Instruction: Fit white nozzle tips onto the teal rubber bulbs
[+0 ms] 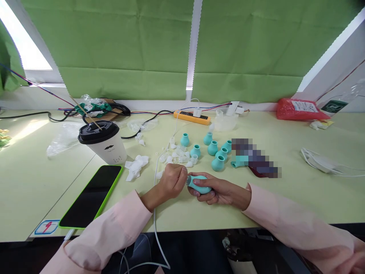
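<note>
My right hand (209, 189) is wrapped round a teal squeeze bulb (202, 184), its neck turned left. A short clear plastic piece (188, 180) shows at the neck, running into my left hand (173, 180). That hand is closed in a fist against it, and the fingers' inner side is hidden. Just beyond my hands stand several more teal bulbs (218, 163), mostly upright with open necks facing up. Left of them lies a loose heap of small clear and whitish plastic pieces (180, 155).
A paper cup (110, 150) with a black lid and a phone (91, 198) in a green case are at left, near crumpled tissue (137, 167). A white cable (155, 213) passes beneath my left wrist. Behind are an orange power strip (192, 117) and a red package (299, 109).
</note>
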A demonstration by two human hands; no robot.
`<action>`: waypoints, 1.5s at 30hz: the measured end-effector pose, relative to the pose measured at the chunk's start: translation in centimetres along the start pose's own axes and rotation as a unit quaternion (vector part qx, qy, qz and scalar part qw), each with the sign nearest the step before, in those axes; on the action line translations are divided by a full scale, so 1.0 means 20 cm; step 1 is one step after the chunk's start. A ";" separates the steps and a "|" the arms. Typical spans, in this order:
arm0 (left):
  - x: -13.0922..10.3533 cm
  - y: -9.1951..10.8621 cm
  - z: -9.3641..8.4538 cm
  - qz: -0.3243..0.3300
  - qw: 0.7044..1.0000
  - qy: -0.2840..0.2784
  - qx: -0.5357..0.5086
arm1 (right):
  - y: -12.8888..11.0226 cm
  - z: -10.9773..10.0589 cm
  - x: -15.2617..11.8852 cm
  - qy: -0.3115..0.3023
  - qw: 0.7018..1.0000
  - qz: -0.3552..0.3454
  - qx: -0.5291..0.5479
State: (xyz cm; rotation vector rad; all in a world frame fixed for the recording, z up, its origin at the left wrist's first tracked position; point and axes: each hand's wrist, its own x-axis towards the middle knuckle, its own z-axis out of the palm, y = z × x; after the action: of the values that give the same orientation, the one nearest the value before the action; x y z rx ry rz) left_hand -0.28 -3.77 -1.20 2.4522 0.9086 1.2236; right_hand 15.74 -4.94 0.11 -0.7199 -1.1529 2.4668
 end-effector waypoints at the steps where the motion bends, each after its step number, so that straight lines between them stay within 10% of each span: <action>1: 0.00 0.00 0.00 0.003 1.000 0.002 -0.005 | 0.00 0.00 0.00 -0.001 1.000 0.005 0.002; 10: 0.03 0.01 0.00 -0.127 0.992 0.021 0.018 | -0.01 0.02 0.00 0.097 0.981 -0.113 -0.127; 18: 0.13 -0.02 -0.14 -0.233 0.972 0.015 -0.030 | 0.01 0.01 0.01 0.336 0.798 -0.306 -0.396; 28: 0.16 -0.10 -0.35 -0.166 0.934 -0.291 0.124 | -0.02 -0.02 -0.01 0.338 0.820 -0.300 -0.351; 45: 0.13 -0.08 -0.11 -0.171 0.931 -0.226 0.230 | 0.00 -0.02 0.01 0.283 0.866 -0.252 -0.326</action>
State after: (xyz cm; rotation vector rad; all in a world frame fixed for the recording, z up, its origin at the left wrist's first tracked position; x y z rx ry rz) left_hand -1.58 -1.04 1.08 2.5788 1.5153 0.3242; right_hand 15.72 -4.67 -0.22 -1.0522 -1.6496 1.2822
